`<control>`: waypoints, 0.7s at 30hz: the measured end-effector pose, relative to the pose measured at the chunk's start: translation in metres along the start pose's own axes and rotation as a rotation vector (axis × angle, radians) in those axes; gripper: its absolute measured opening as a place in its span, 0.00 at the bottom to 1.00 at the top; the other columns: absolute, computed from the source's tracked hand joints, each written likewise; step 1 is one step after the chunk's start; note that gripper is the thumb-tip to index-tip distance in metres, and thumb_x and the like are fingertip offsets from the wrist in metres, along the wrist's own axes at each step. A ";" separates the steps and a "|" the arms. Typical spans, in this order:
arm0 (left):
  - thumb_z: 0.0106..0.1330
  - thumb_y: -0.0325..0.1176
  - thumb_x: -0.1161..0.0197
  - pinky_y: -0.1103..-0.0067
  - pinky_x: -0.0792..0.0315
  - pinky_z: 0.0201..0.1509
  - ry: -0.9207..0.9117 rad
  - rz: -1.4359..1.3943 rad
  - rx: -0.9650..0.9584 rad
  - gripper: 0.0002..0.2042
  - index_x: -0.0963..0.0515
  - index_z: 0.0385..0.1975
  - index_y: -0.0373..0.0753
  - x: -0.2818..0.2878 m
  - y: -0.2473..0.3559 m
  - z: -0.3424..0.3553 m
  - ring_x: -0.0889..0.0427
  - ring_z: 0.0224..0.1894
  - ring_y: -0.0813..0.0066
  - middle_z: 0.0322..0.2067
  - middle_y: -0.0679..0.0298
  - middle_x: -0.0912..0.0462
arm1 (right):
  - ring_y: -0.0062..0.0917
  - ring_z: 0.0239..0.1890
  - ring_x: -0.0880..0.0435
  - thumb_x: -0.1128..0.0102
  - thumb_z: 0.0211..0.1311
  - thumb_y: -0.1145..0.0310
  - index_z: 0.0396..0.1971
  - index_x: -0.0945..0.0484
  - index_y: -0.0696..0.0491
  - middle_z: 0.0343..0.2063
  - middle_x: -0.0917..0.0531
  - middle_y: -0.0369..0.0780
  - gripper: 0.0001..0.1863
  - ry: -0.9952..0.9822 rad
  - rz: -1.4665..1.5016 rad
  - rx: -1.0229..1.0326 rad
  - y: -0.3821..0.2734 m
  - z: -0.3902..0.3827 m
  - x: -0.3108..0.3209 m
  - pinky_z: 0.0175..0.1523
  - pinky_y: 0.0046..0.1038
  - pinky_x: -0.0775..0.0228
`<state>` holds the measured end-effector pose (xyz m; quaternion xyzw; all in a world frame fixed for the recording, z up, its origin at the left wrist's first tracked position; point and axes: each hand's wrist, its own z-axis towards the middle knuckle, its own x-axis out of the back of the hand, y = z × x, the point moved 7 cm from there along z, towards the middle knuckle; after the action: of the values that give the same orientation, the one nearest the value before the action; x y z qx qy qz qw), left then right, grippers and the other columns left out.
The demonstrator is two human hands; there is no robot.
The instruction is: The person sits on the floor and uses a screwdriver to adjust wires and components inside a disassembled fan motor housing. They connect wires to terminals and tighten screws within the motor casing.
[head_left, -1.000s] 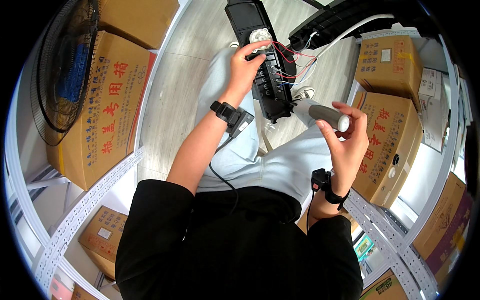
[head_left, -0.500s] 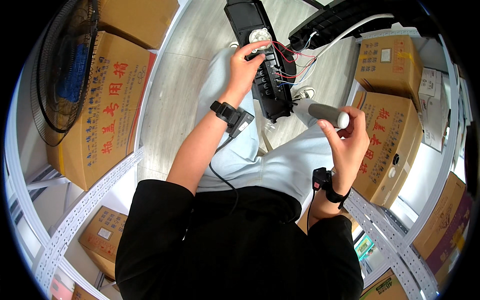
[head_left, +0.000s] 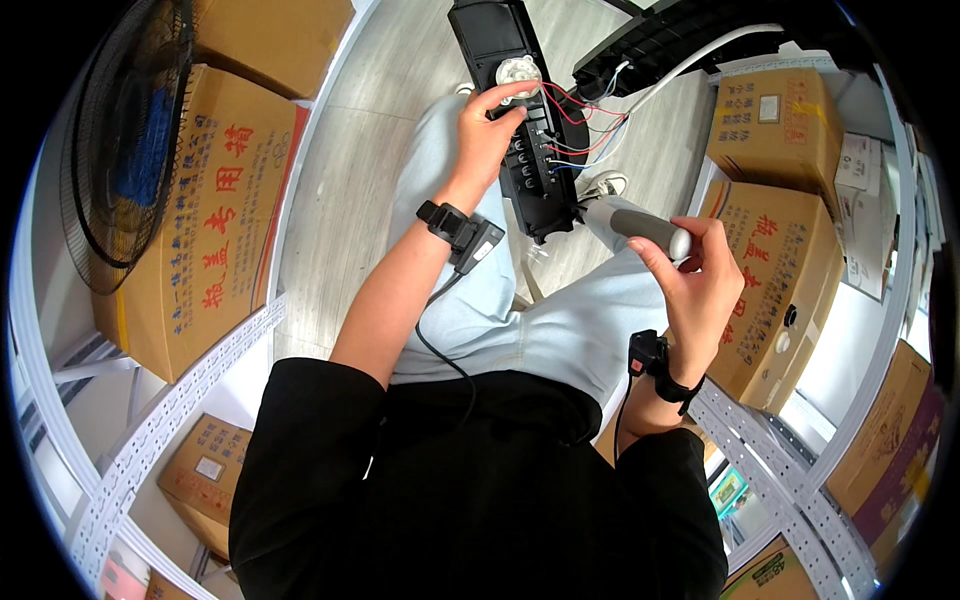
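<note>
Well, very little has moved in the last second, as far as I can see. My left hand (head_left: 490, 125) is where it was, fingers closed on the upper part of the black control panel (head_left: 520, 120), thumb and fingertips pressed beside the white round part (head_left: 518, 70) at its top. The panel lies along my left leg, beyond the hand, its far end pointing away from me. My right hand (head_left: 695, 290) has shifted only slightly: the grey electric screwdriver (head_left: 632, 222) it clamps has tilted a little, its tip now nearer the panel's lower end, though I cannot tell whether it touches. I judge the work is in a holding phase, the panel steadied and the tool being lined up rather than driven.

Counting what I can: one panel, one screwdriver, one white round part. Red wires (head_left: 585, 105) run from the panel just right of my left hand; I make out at least two red strands, and a white cable (head_left: 690, 65) arcs away above my right hand. A row of dark buttons sits on the panel below my left fingers, but I cannot count them surely. Each wrist carries one black band, two in all. Beyond my left hand stand cardboard boxes (head_left: 215, 200) and one black fan guard (head_left: 125, 150); right of my right hand more boxes (head_left: 775, 270) are stacked.
</note>
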<state>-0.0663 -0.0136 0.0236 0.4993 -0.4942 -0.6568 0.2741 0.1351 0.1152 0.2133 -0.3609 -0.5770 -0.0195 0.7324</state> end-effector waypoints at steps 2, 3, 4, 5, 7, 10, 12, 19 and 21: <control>0.58 0.14 0.42 0.82 0.30 0.53 0.004 -0.023 0.009 0.17 0.21 0.47 0.35 -0.001 0.002 0.000 0.23 0.49 0.78 0.47 0.61 0.19 | 0.20 0.22 0.27 0.23 0.43 0.66 0.38 0.21 0.55 0.25 0.22 0.36 0.22 0.022 -0.063 -0.043 0.006 0.000 0.001 0.29 0.19 0.27; 0.58 0.15 0.42 0.82 0.30 0.53 0.007 -0.027 0.008 0.17 0.21 0.47 0.35 -0.002 0.002 -0.001 0.23 0.49 0.78 0.47 0.61 0.20 | 0.20 0.23 0.28 0.23 0.43 0.66 0.38 0.22 0.56 0.25 0.22 0.36 0.22 0.031 -0.055 -0.044 0.004 0.000 0.002 0.29 0.20 0.27; 0.58 0.15 0.42 0.82 0.30 0.53 0.010 -0.030 0.008 0.17 0.21 0.47 0.35 -0.003 0.004 -0.001 0.23 0.49 0.78 0.47 0.61 0.20 | 0.20 0.23 0.28 0.23 0.43 0.66 0.38 0.22 0.56 0.25 0.23 0.36 0.21 0.040 -0.046 -0.047 0.003 -0.001 0.003 0.30 0.21 0.26; 0.58 0.15 0.42 0.82 0.30 0.53 0.006 -0.027 0.005 0.17 0.21 0.48 0.35 -0.004 0.005 -0.001 0.23 0.49 0.78 0.47 0.62 0.20 | 0.20 0.24 0.27 0.24 0.44 0.67 0.39 0.22 0.56 0.27 0.22 0.37 0.22 0.027 0.017 -0.019 -0.002 0.001 0.003 0.30 0.21 0.26; 0.58 0.15 0.42 0.83 0.30 0.53 -0.002 -0.021 -0.001 0.17 0.21 0.48 0.34 -0.004 0.007 -0.001 0.23 0.49 0.78 0.48 0.62 0.20 | 0.20 0.27 0.24 0.24 0.44 0.68 0.41 0.22 0.55 0.31 0.20 0.38 0.22 0.001 0.143 0.039 -0.015 0.006 0.004 0.32 0.22 0.24; 0.59 0.15 0.42 0.83 0.30 0.53 0.004 -0.054 0.036 0.17 0.21 0.48 0.34 -0.004 0.006 -0.002 0.24 0.49 0.79 0.48 0.62 0.20 | 0.20 0.33 0.21 0.24 0.44 0.69 0.43 0.22 0.55 0.38 0.19 0.39 0.23 -0.058 0.339 0.103 -0.021 0.006 0.005 0.34 0.23 0.23; 0.59 0.15 0.42 0.83 0.30 0.52 0.012 -0.055 0.023 0.17 0.21 0.48 0.34 -0.003 0.006 -0.001 0.24 0.49 0.79 0.48 0.62 0.20 | 0.20 0.32 0.20 0.24 0.44 0.69 0.43 0.22 0.55 0.37 0.18 0.39 0.23 -0.074 0.306 0.160 -0.020 0.003 0.004 0.33 0.22 0.24; 0.58 0.15 0.42 0.83 0.30 0.51 -0.001 -0.028 0.001 0.17 0.21 0.47 0.34 -0.002 0.006 -0.001 0.23 0.49 0.79 0.47 0.62 0.20 | 0.19 0.25 0.21 0.24 0.45 0.67 0.41 0.21 0.54 0.29 0.16 0.38 0.21 -0.018 0.021 -0.041 0.002 -0.001 0.003 0.29 0.20 0.28; 0.58 0.14 0.42 0.83 0.30 0.51 0.000 0.000 0.008 0.17 0.21 0.47 0.35 -0.002 0.003 0.000 0.23 0.49 0.79 0.47 0.63 0.20 | 0.19 0.27 0.21 0.25 0.46 0.68 0.41 0.21 0.55 0.31 0.16 0.38 0.21 -0.009 0.018 -0.007 0.001 0.001 0.002 0.29 0.20 0.28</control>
<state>-0.0657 -0.0129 0.0272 0.5003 -0.4967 -0.6548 0.2724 0.1356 0.1167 0.2147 -0.3688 -0.5772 -0.0135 0.7285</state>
